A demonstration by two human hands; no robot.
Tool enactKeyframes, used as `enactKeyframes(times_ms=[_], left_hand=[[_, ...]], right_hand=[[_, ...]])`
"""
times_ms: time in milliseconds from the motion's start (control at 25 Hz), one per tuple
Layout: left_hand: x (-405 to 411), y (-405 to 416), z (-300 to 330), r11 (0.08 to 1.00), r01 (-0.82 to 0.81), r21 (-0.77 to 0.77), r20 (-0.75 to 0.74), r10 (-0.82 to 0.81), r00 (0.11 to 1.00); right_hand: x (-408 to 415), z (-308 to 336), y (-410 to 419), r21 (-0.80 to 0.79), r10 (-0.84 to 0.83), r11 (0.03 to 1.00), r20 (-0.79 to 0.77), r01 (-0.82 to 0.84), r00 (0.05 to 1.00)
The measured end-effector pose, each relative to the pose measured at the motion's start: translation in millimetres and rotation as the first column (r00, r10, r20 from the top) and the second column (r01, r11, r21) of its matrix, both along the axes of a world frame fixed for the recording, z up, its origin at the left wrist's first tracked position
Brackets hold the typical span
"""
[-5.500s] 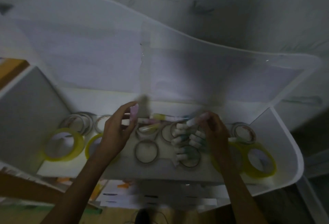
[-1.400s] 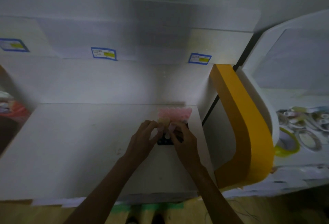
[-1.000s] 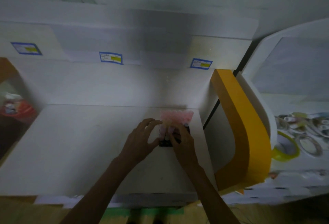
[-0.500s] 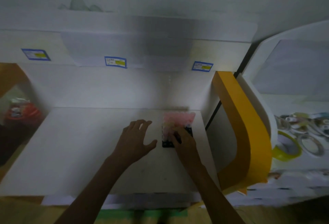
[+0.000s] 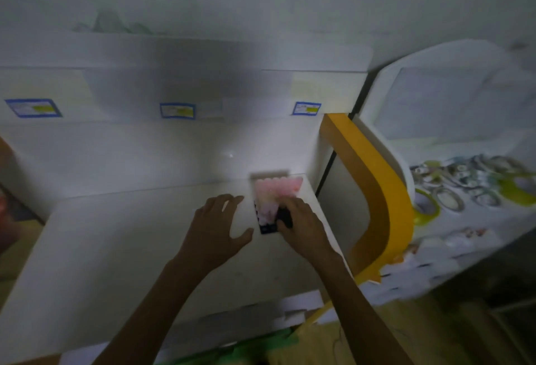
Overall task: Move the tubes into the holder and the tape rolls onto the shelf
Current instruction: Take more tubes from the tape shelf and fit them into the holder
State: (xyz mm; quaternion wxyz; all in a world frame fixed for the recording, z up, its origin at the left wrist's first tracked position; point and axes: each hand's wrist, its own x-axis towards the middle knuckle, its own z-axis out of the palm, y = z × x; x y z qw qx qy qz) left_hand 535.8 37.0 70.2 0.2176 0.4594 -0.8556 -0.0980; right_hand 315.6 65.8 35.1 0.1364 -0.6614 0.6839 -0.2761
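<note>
Head view: the right hand (image 5: 301,224) lies on the black holder (image 5: 268,226), fingers curled over its right side and the tubes there; whether it pinches a tube or only rests on the holder cannot be told, as the frame is dim and blurred. The left hand (image 5: 216,226) hovers just left of the holder with fingers spread and straight, gripping nothing, its thumb pointing toward the holder. The holder stands at the back right corner of a white table (image 5: 121,251). Pink-capped tubes (image 5: 275,190) fill it in a tight cluster; their number cannot be counted through the blur. On the white panel behind the table are three blue-edged labels (image 5: 177,110), spaced in a row. A yellow curved panel (image 5: 374,187) stands right of the table. Beyond it, on the white shelf (image 5: 452,228), lie tape rolls (image 5: 448,199), well apart from the hands: two yellow ones show plainly, and several thinner pale rings lie among them, too blurred to count, with more loose tubes.
</note>
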Motion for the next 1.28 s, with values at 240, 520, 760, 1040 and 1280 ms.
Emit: enactKeyframes(times_ms=[240, 520, 760, 1040, 1280], left_hand=[[-26, 26, 27, 0.977, 0.213, 0.020, -0.196, -0.205, 0.959], [-114, 69, 63, 0.907, 0.421, 0.006, -0.245, -0.407, 0.880], [-222, 126, 77, 0.809, 0.578, -0.104, -0.285, -0.581, 0.762], [-371, 175, 53, 0.820, 0.568, -0.072, -0.272, -0.564, 0.780], [-472, 204, 43, 0.839, 0.543, 0.030, -0.236, -0.522, 0.819]], right_hand=[[-15, 62, 91, -0.162, -0.111, 0.978, 0.119, 0.129, 0.987], [-68, 105, 178, -0.305, -0.281, 0.900, 0.136, 0.310, 0.950], [-164, 85, 242, -0.272, -0.477, 0.829, 0.112, 0.489, 0.872], [-310, 75, 307, -0.214, -0.526, 0.820, 0.083, 0.531, 0.846], [-415, 58, 330, -0.162, -0.519, 0.833, 0.098, 0.529, 0.849]])
